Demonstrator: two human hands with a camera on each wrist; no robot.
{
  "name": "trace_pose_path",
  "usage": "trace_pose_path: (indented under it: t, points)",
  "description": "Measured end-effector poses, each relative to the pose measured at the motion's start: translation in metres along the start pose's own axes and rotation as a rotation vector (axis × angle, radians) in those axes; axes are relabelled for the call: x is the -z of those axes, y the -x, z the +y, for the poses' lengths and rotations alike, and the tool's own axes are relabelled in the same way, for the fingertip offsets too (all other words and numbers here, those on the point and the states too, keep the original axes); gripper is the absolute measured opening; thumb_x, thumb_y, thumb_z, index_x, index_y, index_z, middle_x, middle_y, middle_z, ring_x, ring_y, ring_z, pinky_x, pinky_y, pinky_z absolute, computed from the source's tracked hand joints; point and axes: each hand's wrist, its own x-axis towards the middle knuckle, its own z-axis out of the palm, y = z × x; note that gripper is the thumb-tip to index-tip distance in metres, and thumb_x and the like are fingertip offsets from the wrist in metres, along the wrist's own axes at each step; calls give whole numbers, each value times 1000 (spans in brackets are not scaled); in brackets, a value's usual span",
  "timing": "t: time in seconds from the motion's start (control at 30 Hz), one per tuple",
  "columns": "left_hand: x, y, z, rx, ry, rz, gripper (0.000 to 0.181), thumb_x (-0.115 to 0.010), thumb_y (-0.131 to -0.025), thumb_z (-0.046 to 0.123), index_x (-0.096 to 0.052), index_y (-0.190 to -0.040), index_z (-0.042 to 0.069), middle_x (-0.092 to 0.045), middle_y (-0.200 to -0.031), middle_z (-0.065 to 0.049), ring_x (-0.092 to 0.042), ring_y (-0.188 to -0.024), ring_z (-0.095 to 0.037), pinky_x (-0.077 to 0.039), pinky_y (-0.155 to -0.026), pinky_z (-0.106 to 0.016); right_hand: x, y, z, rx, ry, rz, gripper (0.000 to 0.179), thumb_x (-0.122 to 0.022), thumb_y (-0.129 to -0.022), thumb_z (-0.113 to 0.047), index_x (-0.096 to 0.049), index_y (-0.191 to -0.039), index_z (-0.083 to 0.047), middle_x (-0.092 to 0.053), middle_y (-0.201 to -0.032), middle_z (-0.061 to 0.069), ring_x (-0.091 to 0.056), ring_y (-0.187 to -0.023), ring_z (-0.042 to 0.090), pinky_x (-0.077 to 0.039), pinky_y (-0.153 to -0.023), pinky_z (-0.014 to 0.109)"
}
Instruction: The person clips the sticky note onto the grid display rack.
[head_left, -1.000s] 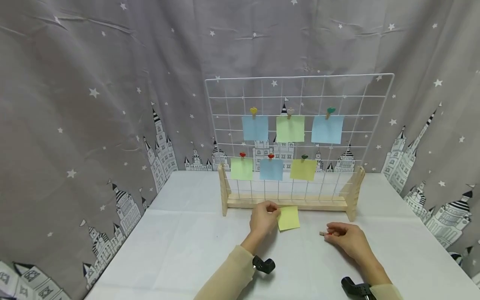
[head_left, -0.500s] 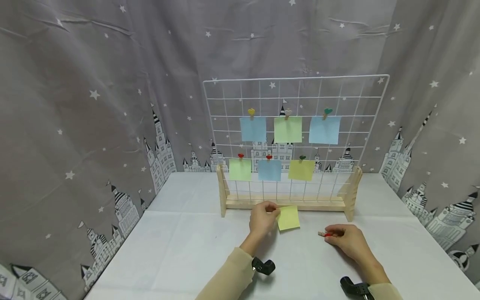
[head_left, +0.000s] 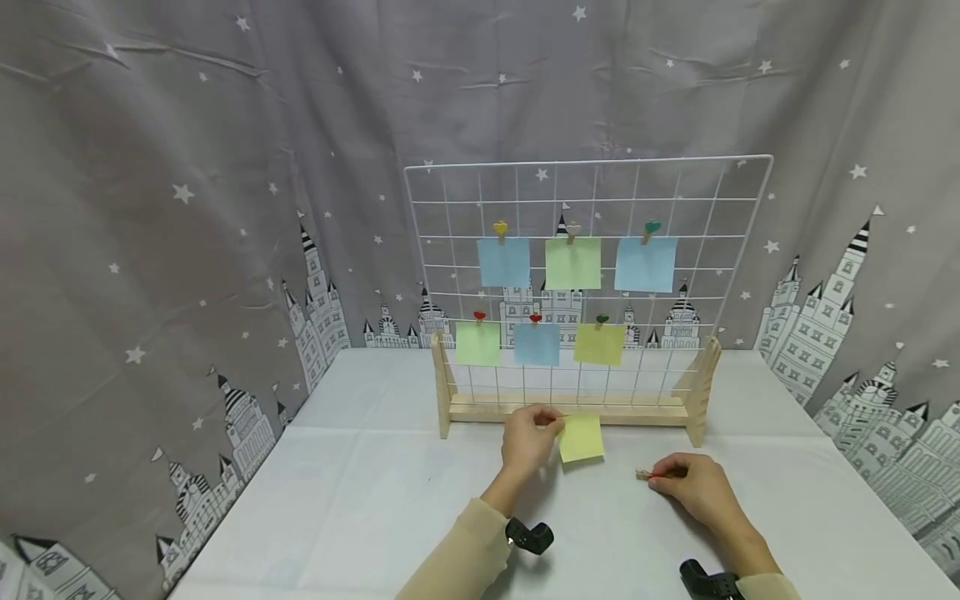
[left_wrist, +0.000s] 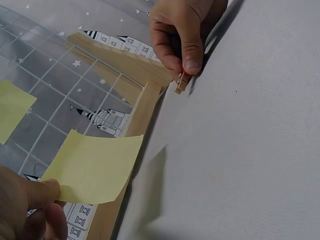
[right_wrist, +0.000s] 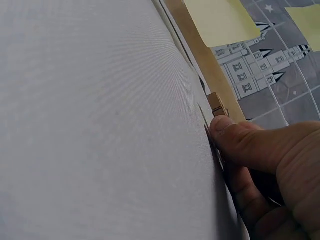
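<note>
In the head view my left hand (head_left: 528, 439) pinches a yellow sticky note (head_left: 581, 438) by its left edge, just in front of the rack's wooden base. The left wrist view shows the note (left_wrist: 95, 167) held between thumb and fingers, raised off the table. My right hand (head_left: 697, 490) is to the right, low over the white table, pinching a small wooden clothespin (head_left: 643, 475) with a red decoration. Its wooden end (right_wrist: 216, 104) pokes out past the thumb in the right wrist view; the fingers cover the rest.
Behind the hands stands a white wire grid (head_left: 592, 200) on a wooden base (head_left: 570, 410). Two rows of blue, green and yellow notes hang on it from heart-topped clothespins, including a yellow note (head_left: 599, 344) at lower right. A grey castle-print curtain (head_left: 225, 167) closes off the back.
The head view has shifted slightly. Both hands stay nearly in place with the note and the clothespin; the clothespin has turned a little in the right fingers.
</note>
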Motion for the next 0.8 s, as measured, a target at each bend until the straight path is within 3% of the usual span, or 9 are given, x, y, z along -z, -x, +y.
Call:
trace_pose_path:
  t: [0.33, 0.53, 0.8]
  points:
    - [1, -1, 3, -20, -1, -19, 6, -79, -89, 24, -78, -90, 19, -73, -84, 12, -62, -82, -5, -47, -72, -31, -4, 0, 3, 18, -50, 33, 8, -81, -88, -15, -77, -95, -14, -77, -95, 0, -66, -88, 13, -50, -76, 29]
    - [0, -1, 4, -18, 10, -21, 5, -79, -89, 24, -78, -90, 19, -74, -85, 12, -64, -83, -5, -48, -72, -31, -4, 0, 4, 5, -86, 40, 16, -80, -91, -19, -80, -106, -14, -80, -105, 2, -70, -100, 14, -53, -81, 25]
    - [-2, -3, 7, -19, 13, -26, 6, -80, -89, 25, -78, -88, 20, -75, -85, 11, -64, -82, -6, -48, -72, -31, -3, -1, 2, -7, -117, 66, 26, -79, -91, -20, -77, -114, -6, -77, -95, 4, -63, -83, 7, -49, -73, 23]
